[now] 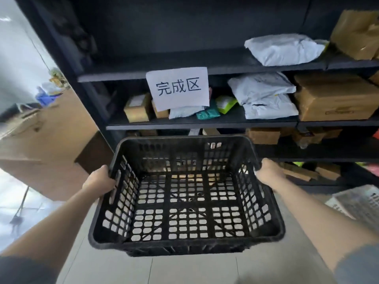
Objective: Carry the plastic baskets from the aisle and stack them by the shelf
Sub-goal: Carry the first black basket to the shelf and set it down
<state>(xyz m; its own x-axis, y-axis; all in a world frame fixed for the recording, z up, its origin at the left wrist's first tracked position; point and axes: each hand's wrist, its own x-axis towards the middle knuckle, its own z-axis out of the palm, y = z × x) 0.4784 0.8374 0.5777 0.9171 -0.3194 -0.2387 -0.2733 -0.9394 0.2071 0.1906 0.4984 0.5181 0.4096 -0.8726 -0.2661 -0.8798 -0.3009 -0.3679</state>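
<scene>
I hold an empty black plastic basket (185, 240) with latticed walls and floor, level in the air in front of me. My left hand (100, 180) grips its left rim, fingers curled over the edge. My right hand (268, 171) grips the right rim the same way. Directly ahead stands the dark shelf (184, 75), and the basket's far rim is close to its lower boards. A light grey plastic basket (361, 201) lies on the floor at the right, next to the shelf's foot, partly cut off by the frame edge.
A white paper sign (178, 88) hangs from the upper shelf board. Grey mail bags (264, 95) and cardboard boxes (336, 99) fill the shelves. Large cardboard boxes (47, 148) stand to the left of the shelf. Pale floor tiles (143, 269) lie below me.
</scene>
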